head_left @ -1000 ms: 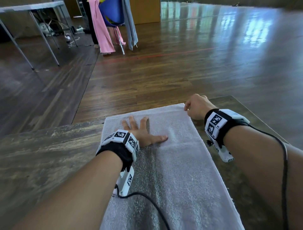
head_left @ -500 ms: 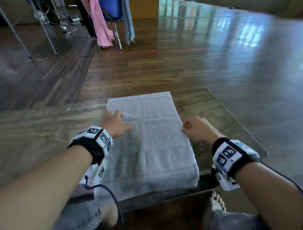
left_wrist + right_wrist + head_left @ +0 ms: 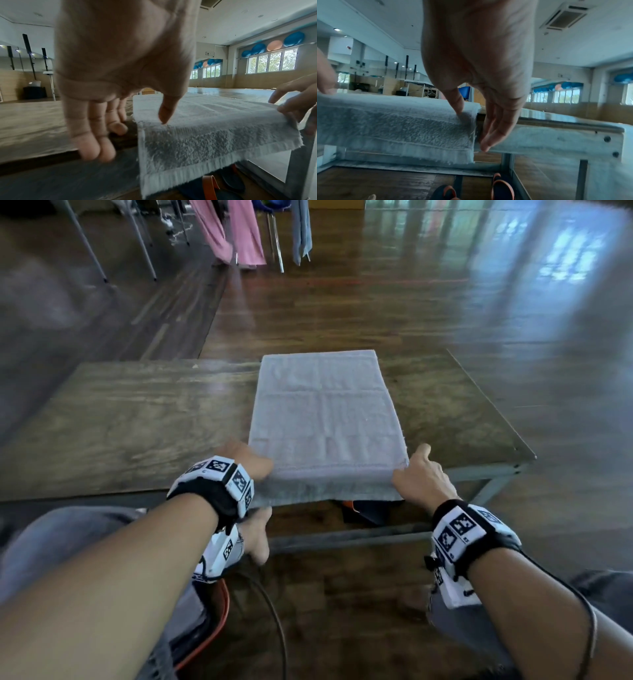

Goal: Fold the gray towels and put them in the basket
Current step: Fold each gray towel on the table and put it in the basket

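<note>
A gray towel (image 3: 325, 412) lies lengthwise on the wooden table (image 3: 137, 422), folded to a narrow strip, its near end hanging over the front edge. My left hand (image 3: 255, 465) is at the near-left corner. In the left wrist view the thumb of the left hand (image 3: 126, 129) touches the top of the towel (image 3: 214, 121), and the straight fingers reach down over the table edge beside it. My right hand (image 3: 418, 474) is at the near-right corner. In the right wrist view the thumb of the right hand (image 3: 473, 129) presses into the towel (image 3: 393, 119), the fingers hanging straight beside its edge. No basket is clearly in view.
Dark shoes with orange trim (image 3: 501, 189) lie on the floor under the table. An orange curved rim (image 3: 219, 611) shows by my lap. Pink cloth (image 3: 239, 234) and gray cloth (image 3: 301, 231) hang far back. The table's right edge (image 3: 489, 412) is close to the towel.
Both hands slid back along the towel from its far part to the near corners. The right hand, earlier a fist, now has straight fingers. My view has tilted down toward the table's front edge.
</note>
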The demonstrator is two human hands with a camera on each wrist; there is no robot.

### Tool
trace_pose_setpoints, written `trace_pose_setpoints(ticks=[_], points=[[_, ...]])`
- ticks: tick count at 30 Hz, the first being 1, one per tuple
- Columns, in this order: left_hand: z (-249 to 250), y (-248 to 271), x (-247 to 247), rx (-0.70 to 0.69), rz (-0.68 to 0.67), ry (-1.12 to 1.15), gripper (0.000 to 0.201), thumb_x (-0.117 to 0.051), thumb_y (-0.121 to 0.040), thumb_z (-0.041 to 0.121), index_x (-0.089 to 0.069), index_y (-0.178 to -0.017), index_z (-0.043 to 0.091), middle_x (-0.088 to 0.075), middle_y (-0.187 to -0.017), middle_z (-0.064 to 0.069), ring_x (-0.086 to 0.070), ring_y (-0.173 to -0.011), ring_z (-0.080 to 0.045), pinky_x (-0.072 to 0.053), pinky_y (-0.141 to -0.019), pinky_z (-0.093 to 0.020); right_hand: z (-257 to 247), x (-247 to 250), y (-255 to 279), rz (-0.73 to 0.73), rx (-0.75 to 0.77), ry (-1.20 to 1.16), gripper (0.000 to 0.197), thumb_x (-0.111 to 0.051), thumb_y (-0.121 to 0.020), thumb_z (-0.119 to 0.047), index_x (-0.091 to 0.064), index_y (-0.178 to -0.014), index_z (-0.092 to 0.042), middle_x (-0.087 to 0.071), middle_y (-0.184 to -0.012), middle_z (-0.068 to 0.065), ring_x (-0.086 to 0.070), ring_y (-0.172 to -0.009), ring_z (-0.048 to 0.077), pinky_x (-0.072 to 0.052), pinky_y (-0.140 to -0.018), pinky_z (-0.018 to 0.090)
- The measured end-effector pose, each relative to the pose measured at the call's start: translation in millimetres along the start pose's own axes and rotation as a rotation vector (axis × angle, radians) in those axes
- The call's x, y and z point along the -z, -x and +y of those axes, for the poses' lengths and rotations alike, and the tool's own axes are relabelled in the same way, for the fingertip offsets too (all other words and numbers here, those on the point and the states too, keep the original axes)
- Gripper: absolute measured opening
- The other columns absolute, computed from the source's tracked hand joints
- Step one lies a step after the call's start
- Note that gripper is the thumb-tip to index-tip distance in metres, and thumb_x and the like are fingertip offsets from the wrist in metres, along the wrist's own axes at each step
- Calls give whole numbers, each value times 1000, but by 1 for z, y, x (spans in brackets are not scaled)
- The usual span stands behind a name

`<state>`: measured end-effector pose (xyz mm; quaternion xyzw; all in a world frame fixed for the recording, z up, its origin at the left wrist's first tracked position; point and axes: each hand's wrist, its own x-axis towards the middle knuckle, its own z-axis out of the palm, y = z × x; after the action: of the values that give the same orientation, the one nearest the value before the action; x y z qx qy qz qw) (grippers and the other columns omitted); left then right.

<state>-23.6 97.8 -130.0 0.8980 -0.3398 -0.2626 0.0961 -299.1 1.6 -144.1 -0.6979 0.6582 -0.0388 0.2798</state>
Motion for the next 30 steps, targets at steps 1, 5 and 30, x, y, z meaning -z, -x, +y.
trace_pose_setpoints(ticks=[1,5,30], points=[[-2,4,1,-11,-5,-33,32,-72,-82,33,-65,-98,6,-64,-82,-6,-60,-67,-20,-41,-50,-28,0,-1,3,-30,8,-36,58,-47,-91,-18,-21,-141,-5,-53,-132,27,-54,-118,44,-46,-92,47],[-5,16,4,-61,-25,-169,40,-83,-72,39,-65,-90,9,-68,-85,-6,-62,-72,-21,-45,-57,-29,1,-3,7,-33,70,-166,59,-49,-91,-8,-22,-143,-8,-56,-121,21,-58,-101,35,-52,-88,47],[10,9,63,-350,-87,907,48,-39,-77,-24,-65,-101,8,-58,-114,-19,-57,-102,-30,-54,-86,-44,-4,69,-9,80,448,-721,42,-73,-83,11,-78,-99,-27,-78,-100,-4,-73,-71,9,-56,-60,27]])
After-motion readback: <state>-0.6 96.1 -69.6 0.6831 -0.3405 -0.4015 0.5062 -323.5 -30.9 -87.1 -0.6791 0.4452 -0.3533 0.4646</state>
